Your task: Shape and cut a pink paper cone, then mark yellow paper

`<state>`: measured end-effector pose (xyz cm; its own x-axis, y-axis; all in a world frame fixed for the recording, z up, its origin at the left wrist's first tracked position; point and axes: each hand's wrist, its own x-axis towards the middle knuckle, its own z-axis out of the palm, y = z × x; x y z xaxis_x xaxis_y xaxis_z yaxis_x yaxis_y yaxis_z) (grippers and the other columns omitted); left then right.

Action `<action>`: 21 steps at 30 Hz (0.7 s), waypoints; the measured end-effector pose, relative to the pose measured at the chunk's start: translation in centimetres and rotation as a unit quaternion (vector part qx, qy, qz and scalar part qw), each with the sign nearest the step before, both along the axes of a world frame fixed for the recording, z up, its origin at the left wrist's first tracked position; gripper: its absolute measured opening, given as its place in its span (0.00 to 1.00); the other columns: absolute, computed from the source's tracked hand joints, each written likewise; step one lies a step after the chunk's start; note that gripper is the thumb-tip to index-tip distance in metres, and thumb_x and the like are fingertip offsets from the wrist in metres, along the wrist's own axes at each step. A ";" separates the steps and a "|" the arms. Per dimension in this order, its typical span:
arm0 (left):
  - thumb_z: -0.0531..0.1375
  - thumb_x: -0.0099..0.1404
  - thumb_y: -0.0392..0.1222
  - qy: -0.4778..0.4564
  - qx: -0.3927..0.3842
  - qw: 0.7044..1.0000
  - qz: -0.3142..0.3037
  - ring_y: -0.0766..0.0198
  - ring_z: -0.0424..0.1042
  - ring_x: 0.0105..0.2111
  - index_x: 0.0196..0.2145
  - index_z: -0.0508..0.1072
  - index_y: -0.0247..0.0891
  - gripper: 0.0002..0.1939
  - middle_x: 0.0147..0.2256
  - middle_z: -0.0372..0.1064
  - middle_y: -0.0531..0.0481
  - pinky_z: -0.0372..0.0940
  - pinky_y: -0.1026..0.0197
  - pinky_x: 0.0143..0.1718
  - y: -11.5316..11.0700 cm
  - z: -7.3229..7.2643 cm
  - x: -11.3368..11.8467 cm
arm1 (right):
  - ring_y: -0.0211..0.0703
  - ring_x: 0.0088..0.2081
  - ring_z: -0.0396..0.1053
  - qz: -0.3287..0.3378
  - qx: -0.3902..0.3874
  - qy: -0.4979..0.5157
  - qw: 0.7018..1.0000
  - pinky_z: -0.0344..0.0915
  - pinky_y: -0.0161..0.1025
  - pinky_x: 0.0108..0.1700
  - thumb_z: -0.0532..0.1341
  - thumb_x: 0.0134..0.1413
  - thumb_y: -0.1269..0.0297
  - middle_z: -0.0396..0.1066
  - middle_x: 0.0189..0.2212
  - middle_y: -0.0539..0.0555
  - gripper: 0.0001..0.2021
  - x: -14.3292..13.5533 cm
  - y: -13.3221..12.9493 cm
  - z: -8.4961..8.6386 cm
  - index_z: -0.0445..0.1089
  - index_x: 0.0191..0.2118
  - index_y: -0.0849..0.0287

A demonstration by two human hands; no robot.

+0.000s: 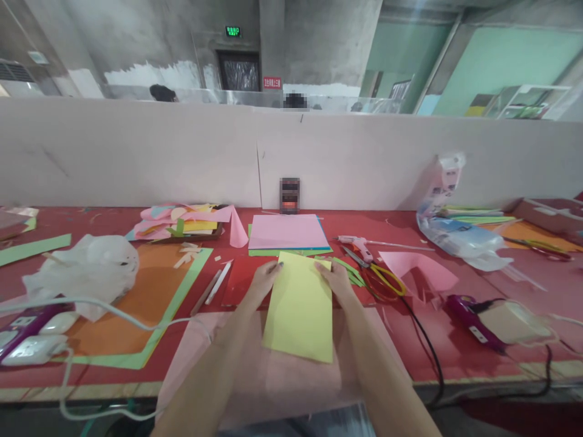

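A yellow sheet of paper is held up in front of me by its far corners. My left hand pinches the upper left edge, and my right hand grips the upper right edge. Beneath it lie a large pale pink sheet and a red sheet. Just beyond my hands is a stack of pink, blue and green paper. To the right of my right hand are green paper strips, scissors with yellow handles and a pink glue gun.
Left: an orange sheet, a white plastic bag, a power strip with white cables, and coloured scraps. Right: folded pink paper, another power strip and a plastic bag. A white partition stands behind.
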<state>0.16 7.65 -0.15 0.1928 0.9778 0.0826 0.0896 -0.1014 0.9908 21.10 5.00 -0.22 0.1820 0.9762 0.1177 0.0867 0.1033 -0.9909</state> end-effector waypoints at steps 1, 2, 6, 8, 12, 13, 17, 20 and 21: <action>0.56 0.53 0.55 0.012 0.011 1.000 0.018 0.58 0.68 0.34 0.31 0.72 0.33 0.20 0.31 0.72 0.48 0.61 0.62 0.35 0.1 -0.1 0.0 | 0.43 0.28 0.69 -0.004 -0.001 -0.009 1.000 0.63 0.37 0.29 0.62 0.40 0.49 0.72 0.27 0.53 0.20 0.0 0.0 0.0 0.69 0.33 0.62; 0.55 0.54 0.54 0.023 0.018 0.999 0.031 0.58 0.68 0.35 0.30 0.72 0.33 0.20 0.32 0.71 0.48 0.61 0.62 0.35 0.2 -0.2 0.0 | 0.43 0.27 0.68 -0.009 -0.002 -0.019 1.000 0.63 0.36 0.28 0.62 0.39 0.49 0.72 0.27 0.53 0.20 0.0 0.0 0.1 0.69 0.33 0.62; 0.53 0.55 0.54 0.054 0.036 0.997 0.035 0.60 0.68 0.32 0.28 0.71 0.34 0.18 0.29 0.71 0.49 0.61 0.63 0.33 0.3 -0.5 -0.1 | 0.43 0.28 0.68 -0.012 -0.004 -0.028 1.000 0.64 0.37 0.29 0.62 0.39 0.49 0.72 0.28 0.54 0.19 -0.1 0.0 0.1 0.69 0.32 0.61; 0.52 0.56 0.53 0.061 0.043 0.997 0.032 0.61 0.67 0.31 0.28 0.70 0.34 0.18 0.29 0.70 0.49 0.60 0.63 0.32 0.3 -0.5 -0.1 | 0.44 0.28 0.68 -0.014 -0.006 -0.010 1.000 0.64 0.37 0.29 0.62 0.39 0.49 0.73 0.28 0.54 0.20 -0.1 0.1 0.0 0.69 0.33 0.61; 0.51 0.57 0.53 0.063 0.051 0.996 0.040 0.61 0.67 0.32 0.31 0.70 0.34 0.18 0.30 0.70 0.49 0.60 0.63 0.33 0.3 -0.6 -0.1 | 0.44 0.25 0.67 -0.049 -0.008 -0.011 0.999 0.61 0.36 0.25 0.61 0.38 0.45 0.72 0.23 0.52 0.21 0.1 0.2 -0.3 0.69 0.29 0.60; 0.51 0.57 0.53 0.061 0.052 0.996 0.042 0.60 0.67 0.33 0.31 0.70 0.34 0.18 0.30 0.70 0.49 0.60 0.63 0.34 0.4 -0.6 -0.1 | 0.43 0.24 0.66 -0.057 -0.003 -0.013 0.998 0.61 0.36 0.24 0.60 0.38 0.44 0.71 0.22 0.52 0.21 0.2 0.2 -0.3 0.69 0.28 0.60; 0.52 0.57 0.52 0.045 0.057 0.997 0.038 0.59 0.68 0.35 0.33 0.71 0.34 0.18 0.31 0.71 0.48 0.61 0.62 0.36 0.6 -0.8 -0.2 | 0.41 0.22 0.64 -0.061 0.005 -0.014 0.998 0.58 0.36 0.23 0.59 0.38 0.43 0.69 0.19 0.51 0.22 0.4 0.3 -0.3 0.68 0.27 0.59; 0.53 0.56 0.51 0.039 0.058 0.997 0.042 0.58 0.68 0.36 0.32 0.72 0.33 0.17 0.32 0.71 0.47 0.61 0.61 0.37 0.8 -1.0 -0.1 | 0.41 0.21 0.63 -0.066 0.001 -0.027 0.997 0.56 0.35 0.21 0.60 0.37 0.43 0.66 0.16 0.50 0.22 0.4 0.5 -0.2 0.68 0.27 0.60; 0.53 0.56 0.51 0.033 0.057 0.997 0.044 0.58 0.68 0.35 0.32 0.71 0.33 0.17 0.32 0.71 0.47 0.61 0.61 0.37 0.8 -1.0 -0.1 | 0.41 0.20 0.62 -0.069 0.002 -0.032 0.997 0.56 0.35 0.21 0.60 0.37 0.43 0.65 0.15 0.50 0.22 0.4 0.5 -0.2 0.68 0.27 0.59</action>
<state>0.09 8.41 -1.12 0.1155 0.9762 0.1835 0.1675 -0.2013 0.9651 21.48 5.47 -0.43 0.3068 0.9419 0.1369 0.1641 0.0894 -0.9824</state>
